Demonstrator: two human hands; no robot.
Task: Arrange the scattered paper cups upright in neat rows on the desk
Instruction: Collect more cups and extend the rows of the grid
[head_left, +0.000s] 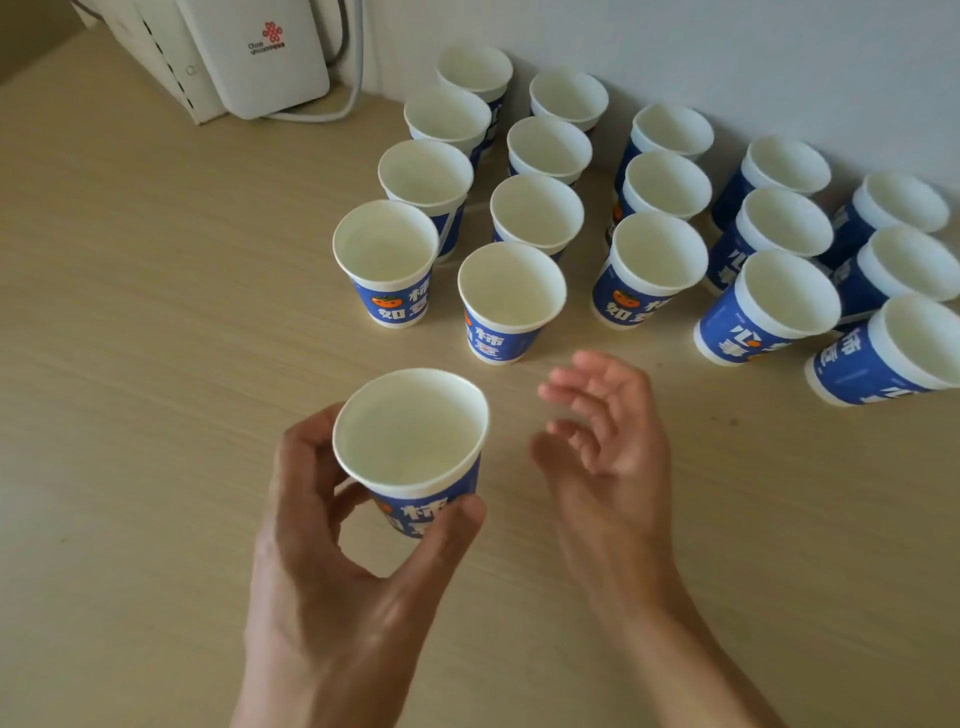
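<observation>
desk (130, 312) | rows of cups (535, 213) upright by wall | held cup (410, 431) upright, before the rows, left hand (332, 597) curled round its lower wall | right hand (608, 431) empty, fingers loose | risk: clipping the light front cup (511, 301) when placing topples neighbours

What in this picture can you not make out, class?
Head view:
Base of held cup: hidden by left hand.
Fingers of right hand: motion-blurred.
Side of rightmost cups: cut by right edge.
Top of white box: cut by top edge.
</observation>
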